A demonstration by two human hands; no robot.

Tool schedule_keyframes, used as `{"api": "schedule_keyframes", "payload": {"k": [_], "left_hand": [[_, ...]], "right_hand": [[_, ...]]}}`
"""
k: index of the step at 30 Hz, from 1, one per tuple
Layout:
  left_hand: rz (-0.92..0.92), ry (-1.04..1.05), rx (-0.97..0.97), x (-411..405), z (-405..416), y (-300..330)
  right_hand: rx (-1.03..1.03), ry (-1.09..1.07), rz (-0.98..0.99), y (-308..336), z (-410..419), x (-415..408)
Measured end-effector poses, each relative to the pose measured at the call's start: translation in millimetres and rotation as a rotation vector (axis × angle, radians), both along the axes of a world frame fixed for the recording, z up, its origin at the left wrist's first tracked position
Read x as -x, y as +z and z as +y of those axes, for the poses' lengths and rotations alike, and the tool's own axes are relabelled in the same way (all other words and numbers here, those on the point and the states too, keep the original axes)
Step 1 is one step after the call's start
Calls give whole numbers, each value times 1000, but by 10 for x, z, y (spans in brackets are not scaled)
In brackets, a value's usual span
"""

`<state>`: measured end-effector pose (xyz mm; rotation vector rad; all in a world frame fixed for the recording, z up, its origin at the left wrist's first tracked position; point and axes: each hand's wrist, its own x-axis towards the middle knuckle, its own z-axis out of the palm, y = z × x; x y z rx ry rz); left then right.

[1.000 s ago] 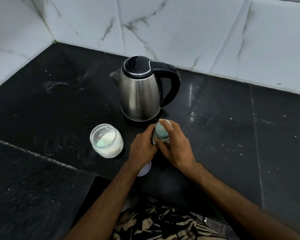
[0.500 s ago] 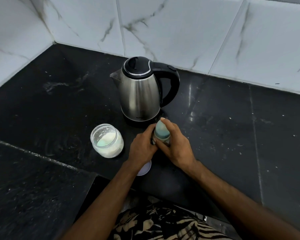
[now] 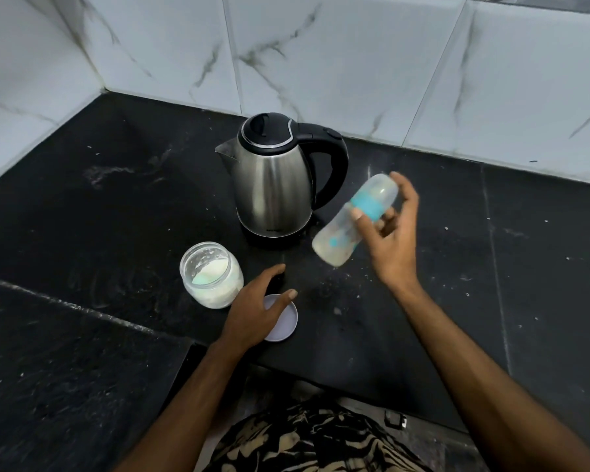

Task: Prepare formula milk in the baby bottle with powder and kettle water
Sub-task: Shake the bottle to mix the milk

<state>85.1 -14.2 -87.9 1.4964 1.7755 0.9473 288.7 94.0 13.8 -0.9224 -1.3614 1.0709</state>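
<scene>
Light is even and fairly dim, cool cast, no hard shadows. You get soft glare streaks on the black counter right of the kettle and a vertical highlight on its steel body. The baby bottle and right hand are motion-blurred; everything else is sharp. Wide-angle bending shows in the tile lines toward the edges.

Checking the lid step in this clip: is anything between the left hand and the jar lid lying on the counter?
Nothing visible does. The left hand hovers open right over the jar lid, partly hiding it. The powder jar stands beside them to the left, and the right hand holds the baby bottle off to the right.
</scene>
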Motion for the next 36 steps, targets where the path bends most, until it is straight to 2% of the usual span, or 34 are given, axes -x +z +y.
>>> {"api": "schedule_keyframes", "payload": {"k": [2,3,7,8,10,13,14,17,18,20,22,23,24,25,28,30,33,34,36], "left_hand": [[-12,16,4,-3,-29,-21],[-19,25,1,-10,-37,-31],[-26,44,-35,-25,-57,-69],[-30,51,-39,-25,-57,-72],[-39,62,-50,-32,-63,-57],[-53,73,-52,-43,-66,-43],[-54,75,-50,-42,-67,-39],[-50,65,-48,-25,-69,-48],[-50,57,-47,-17,-71,-48],[-56,47,-51,-12,-80,-43],[-63,46,-57,-20,-83,-28],[-64,48,-58,-23,-84,-31],[-61,52,-56,-20,-83,-32],[-58,51,-55,-8,-81,-47],[-71,21,-25,32,-73,-103],[-56,27,-33,25,-81,-101],[-39,55,-61,-16,-91,-51],[-35,59,-58,-17,-92,-43],[-33,45,-43,3,-89,-49]], "right_hand": [[93,-90,183,36,-9,61],[129,-73,184,20,-54,82],[134,335,-181,-104,-308,88],[129,367,-202,-102,-307,75],[150,212,-48,-50,-207,78],[304,-111,357,-2,-18,111],[335,-107,369,-5,-41,124],[312,205,7,-59,-259,133],[298,288,-58,-80,-302,123],[286,194,27,-45,-242,141],[360,-28,279,17,-132,182],[377,-62,356,13,-116,200],[370,-35,350,13,-153,213],[352,55,260,-1,-232,221],[302,390,-100,-40,-461,207],[297,307,-22,-29,-412,219],[384,48,322,-41,-248,225],[391,56,352,-49,-246,217],[382,211,206,-63,-348,194]]}}
